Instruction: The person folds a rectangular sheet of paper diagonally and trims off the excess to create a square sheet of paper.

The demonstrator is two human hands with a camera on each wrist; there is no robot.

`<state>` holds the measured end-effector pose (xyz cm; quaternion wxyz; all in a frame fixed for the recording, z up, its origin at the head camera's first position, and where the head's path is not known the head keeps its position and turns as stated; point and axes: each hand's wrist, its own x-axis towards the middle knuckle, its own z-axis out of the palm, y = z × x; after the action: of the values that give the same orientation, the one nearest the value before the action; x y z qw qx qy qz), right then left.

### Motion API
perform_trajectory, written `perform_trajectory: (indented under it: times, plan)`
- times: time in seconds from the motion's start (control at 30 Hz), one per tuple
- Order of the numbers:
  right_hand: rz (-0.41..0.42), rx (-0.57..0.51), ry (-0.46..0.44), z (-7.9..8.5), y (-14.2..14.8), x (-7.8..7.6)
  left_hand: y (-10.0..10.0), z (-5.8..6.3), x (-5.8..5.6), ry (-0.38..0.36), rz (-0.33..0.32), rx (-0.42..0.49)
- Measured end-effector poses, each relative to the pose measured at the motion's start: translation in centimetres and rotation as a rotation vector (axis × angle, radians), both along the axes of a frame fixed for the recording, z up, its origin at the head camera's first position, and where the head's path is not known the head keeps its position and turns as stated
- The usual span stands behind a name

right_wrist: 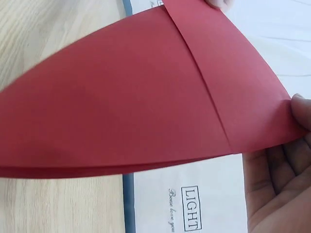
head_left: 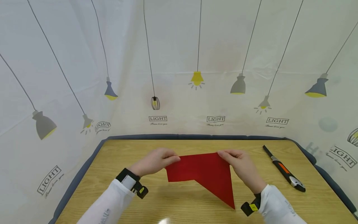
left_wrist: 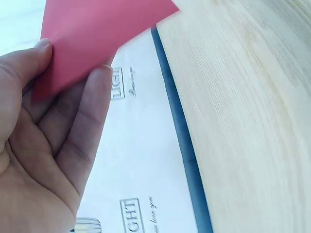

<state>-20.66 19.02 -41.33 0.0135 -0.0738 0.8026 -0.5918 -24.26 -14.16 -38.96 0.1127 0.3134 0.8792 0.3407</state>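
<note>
A folded sheet of red paper is held up over the wooden table by both hands. My left hand pinches its upper left corner between thumb and fingers. At the upper right corner, my right hand grips it the same way. One pointed end hangs down toward the right forearm. In the right wrist view the red paper shows a folded band along its top edge and doubled layers at the lower edge. The left wrist view has the thumb on the face of the paper, fingers behind.
A utility knife with a black and orange handle lies on the right side of the wooden table. A dark blue padded edge borders the table. Behind it hangs a white curtain printed with lamps.
</note>
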Motion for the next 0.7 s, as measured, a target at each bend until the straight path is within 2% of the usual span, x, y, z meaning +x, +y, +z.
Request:
perform_trajectory:
  times: [0.13, 0.47, 0.7]
  plan:
    - [-0.027, -0.004, 0.0, 0.1, 0.5, -0.1, -1.1, -0.5, -0.2, -0.064, 0.031, 0.054]
    - [-0.031, -0.029, -0.017, -0.1, 0.9, -0.4, -2.0, -0.8, -0.2, -0.141, 0.124, 0.169]
    - [-0.048, -0.038, -0.04, -0.4, 1.1, -0.6, -2.3, -0.8, -0.2, -0.175, 0.109, 0.195]
